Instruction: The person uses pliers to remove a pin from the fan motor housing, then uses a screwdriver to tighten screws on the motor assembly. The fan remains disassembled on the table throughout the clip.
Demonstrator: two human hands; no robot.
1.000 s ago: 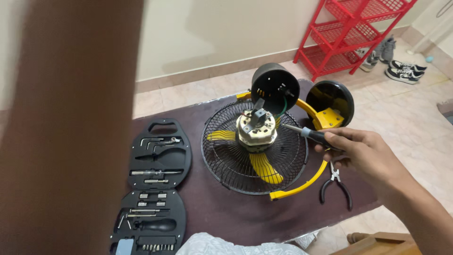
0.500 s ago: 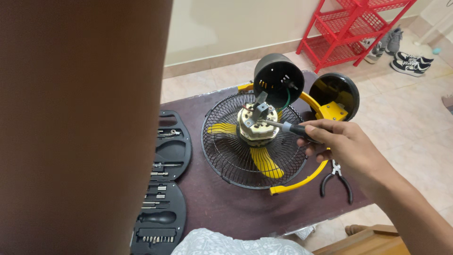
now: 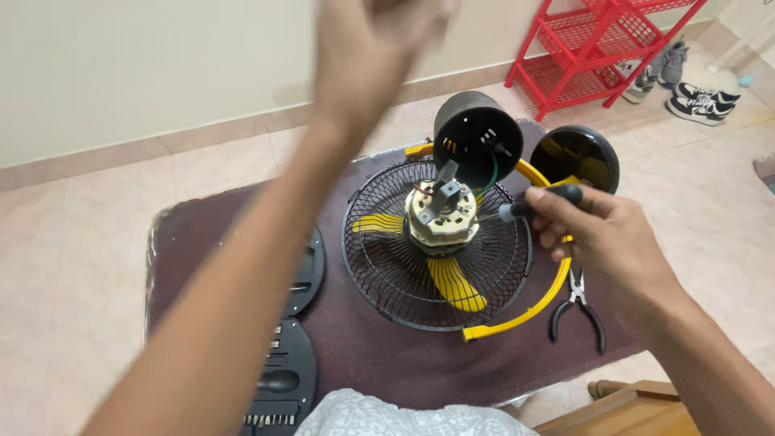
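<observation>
A black wire fan grille (image 3: 387, 274) with yellow blades lies face down on a dark mat (image 3: 202, 234). Its bare gold motor (image 3: 440, 220) stands up in the middle, and a black motor cover (image 3: 476, 137) leans behind it. My right hand (image 3: 601, 230) grips a black-handled screwdriver (image 3: 537, 202) whose tip points at the motor's right side. My left hand (image 3: 371, 48) is raised high near the camera, blurred, with the forearm crossing the view; nothing shows in it.
A yellow fan frame (image 3: 549, 291) curves around the grille's right side. Black pliers (image 3: 577, 311) lie on the mat by my right wrist. An open black tool case (image 3: 282, 379) sits at the left. A red wire rack (image 3: 597, 56) and shoes (image 3: 702, 93) stand behind.
My left arm has swung away from the lens, so the raised hand and the left part of the mat now show. My right hand still holds the screwdriver at the motor.
</observation>
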